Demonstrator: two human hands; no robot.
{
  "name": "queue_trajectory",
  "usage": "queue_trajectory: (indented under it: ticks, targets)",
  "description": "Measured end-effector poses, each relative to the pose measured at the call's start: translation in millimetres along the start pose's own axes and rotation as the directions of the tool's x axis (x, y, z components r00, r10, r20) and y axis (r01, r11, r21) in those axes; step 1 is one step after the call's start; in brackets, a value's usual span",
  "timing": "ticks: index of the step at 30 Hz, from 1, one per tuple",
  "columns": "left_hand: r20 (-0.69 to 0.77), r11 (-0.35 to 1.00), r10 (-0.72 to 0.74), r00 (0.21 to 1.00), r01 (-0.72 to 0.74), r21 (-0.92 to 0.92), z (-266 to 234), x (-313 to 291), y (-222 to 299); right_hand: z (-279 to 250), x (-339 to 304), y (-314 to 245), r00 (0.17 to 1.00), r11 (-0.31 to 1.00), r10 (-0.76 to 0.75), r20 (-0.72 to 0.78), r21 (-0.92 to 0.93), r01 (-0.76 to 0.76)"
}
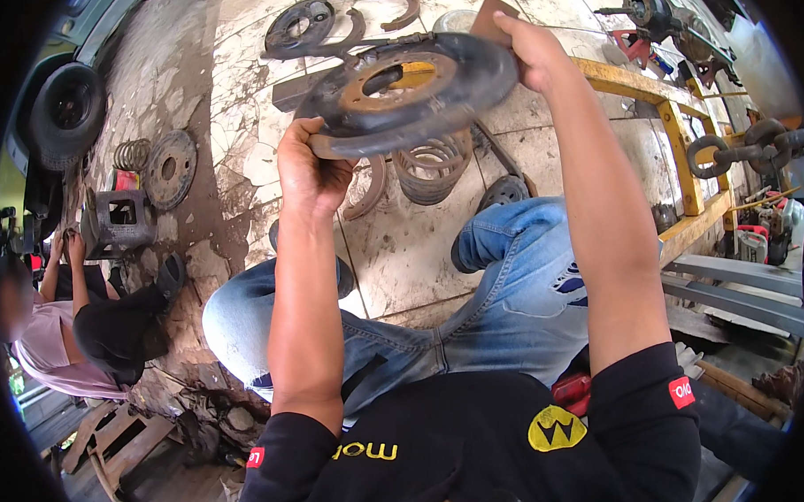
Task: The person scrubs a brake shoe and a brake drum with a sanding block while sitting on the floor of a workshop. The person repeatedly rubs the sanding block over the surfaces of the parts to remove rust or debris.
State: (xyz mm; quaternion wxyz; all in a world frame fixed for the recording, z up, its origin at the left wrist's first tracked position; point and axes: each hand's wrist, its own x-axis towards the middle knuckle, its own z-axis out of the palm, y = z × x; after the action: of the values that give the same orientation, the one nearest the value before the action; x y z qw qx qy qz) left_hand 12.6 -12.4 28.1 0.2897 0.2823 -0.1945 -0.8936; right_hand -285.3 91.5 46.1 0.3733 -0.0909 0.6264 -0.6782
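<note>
A black brake backing plate (479,63) with a rusty centre ring is held up tilted in front of me, slightly smeared by motion. My left hand (312,164) is closed round its near left edge, thumb on top, where a thick grey curved band runs along the rim. At the far right rim, my right hand (533,52) pinches a brown flat rectangular piece (492,21), its fingers partly hidden; whether they also touch the plate I cannot tell. Below the plate, a rusty coil spring (431,172) stands on the tiles beside a curved brake shoe (367,190).
Another backing plate (296,28) and curved brake shoes (401,10) lie at the far side. A yellow metal frame (680,159) with a heavy chain (728,156) stands right. To the left, another person (63,328) sits near a tyre (68,115) and a rusty disc (171,169).
</note>
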Motion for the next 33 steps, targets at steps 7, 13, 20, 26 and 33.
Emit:
queue_trajectory:
  ticks: [7,13,20,26,33]
  targets:
    - [-0.081,0.909,0.342,0.936,-0.308,0.281,7.1,-7.5,3.3,3.3,-17.4,20.1,0.994,0.948,0.106,0.034,-0.307,-0.09]
    - [-0.045,0.913,0.288,0.957,-0.26,0.316,-25.2,8.7,-18.7,-11.5,-29.5,30.1,0.991,0.918,0.132,-0.032,-0.373,-0.135]
    - [-0.064,0.969,0.057,0.996,-0.04,0.243,-53.2,12.1,-45.7,-27.5,-51.9,65.4,0.98,0.887,0.172,-0.098,-0.418,-0.198]
    - [-0.216,0.958,-0.012,0.976,0.074,0.278,-71.3,15.7,-63.4,-36.9,-37.5,93.1,0.991,0.843,0.064,-0.117,-0.525,-0.116]
    - [-0.262,0.925,0.068,0.963,0.037,0.379,-74.8,25.5,-70.4,-25.5,-48.5,82.9,0.969,0.254,-0.243,0.055,-0.96,0.118]
